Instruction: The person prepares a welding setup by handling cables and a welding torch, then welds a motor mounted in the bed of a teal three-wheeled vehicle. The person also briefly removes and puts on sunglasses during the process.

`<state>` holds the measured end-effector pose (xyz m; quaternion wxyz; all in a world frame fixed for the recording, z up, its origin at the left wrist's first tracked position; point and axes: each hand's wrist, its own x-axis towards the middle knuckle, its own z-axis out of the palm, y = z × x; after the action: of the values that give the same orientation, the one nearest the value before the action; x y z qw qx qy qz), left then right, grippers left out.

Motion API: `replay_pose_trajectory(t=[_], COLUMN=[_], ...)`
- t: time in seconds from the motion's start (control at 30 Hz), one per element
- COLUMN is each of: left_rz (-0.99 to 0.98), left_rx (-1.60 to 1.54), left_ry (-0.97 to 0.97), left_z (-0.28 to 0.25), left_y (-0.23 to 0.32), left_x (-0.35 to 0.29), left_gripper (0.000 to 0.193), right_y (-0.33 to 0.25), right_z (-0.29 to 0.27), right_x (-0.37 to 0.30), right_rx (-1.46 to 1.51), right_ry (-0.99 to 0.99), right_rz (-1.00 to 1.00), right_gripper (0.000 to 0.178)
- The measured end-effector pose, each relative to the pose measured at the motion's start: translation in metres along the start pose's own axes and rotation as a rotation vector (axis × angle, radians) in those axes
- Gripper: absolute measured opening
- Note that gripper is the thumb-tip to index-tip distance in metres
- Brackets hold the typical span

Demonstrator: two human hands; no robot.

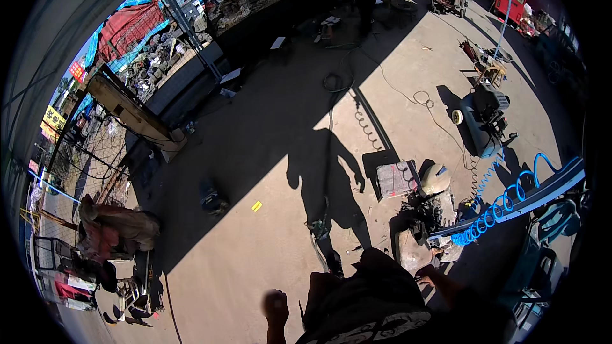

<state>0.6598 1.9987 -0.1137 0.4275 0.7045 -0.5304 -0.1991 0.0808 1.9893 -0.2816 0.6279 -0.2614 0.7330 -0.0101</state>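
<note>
While left hand (275,306) hangs, tank (475,132), contents hidden

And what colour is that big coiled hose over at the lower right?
The coiled hose is bright blue, seen best in the head view.

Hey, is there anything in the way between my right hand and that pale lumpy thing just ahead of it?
Nothing visible stands between your right hand and the pale lumpy thing. Dark cluttered parts lie beyond it. I can't tell the exact gap from this view.
</note>
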Motion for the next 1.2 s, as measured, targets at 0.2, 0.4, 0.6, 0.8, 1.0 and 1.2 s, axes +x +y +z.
replay_pose_trajectory(t=[0.2,0.4,0.6,0.8,1.0,1.2], left_rz=[-0.020,-0.179,-0.309,-0.149,-0.033,-0.018], left_rx=[0.111,0.148,0.214,0.122,0.113,0.160], left_ry=[-0.036,-0.126,-0.203,-0.290,-0.348,-0.481], left_z=[-0.006,0.040,0.109,0.198,0.268,0.352], left_y=[0.022,0.019,0.021,0.076,0.129,0.154], left_x=[0.158,0.223,0.318,0.473,0.608,0.720], left_gripper=[0.008,0.010,0.013,0.013,0.011,0.012], right_y=[-0.089,-0.149,-0.214,-0.305,-0.510,-0.524], right_z=[0.028,0.015,-0.022,-0.129,-0.217,-0.259], right_x=[0.010,0.057,0.145,0.222,0.160,0.209], right_rx=[0.174,0.284,0.476,0.869,0.628,0.897], right_ry=[0.018,0.006,-0.042,-0.446,0.149,0.249], right_rz=[0.001,0.079,0.129,0.088,-0.137,-0.045], right_gripper=[0.019,0.012,0.008,0.007,0.014,0.010])
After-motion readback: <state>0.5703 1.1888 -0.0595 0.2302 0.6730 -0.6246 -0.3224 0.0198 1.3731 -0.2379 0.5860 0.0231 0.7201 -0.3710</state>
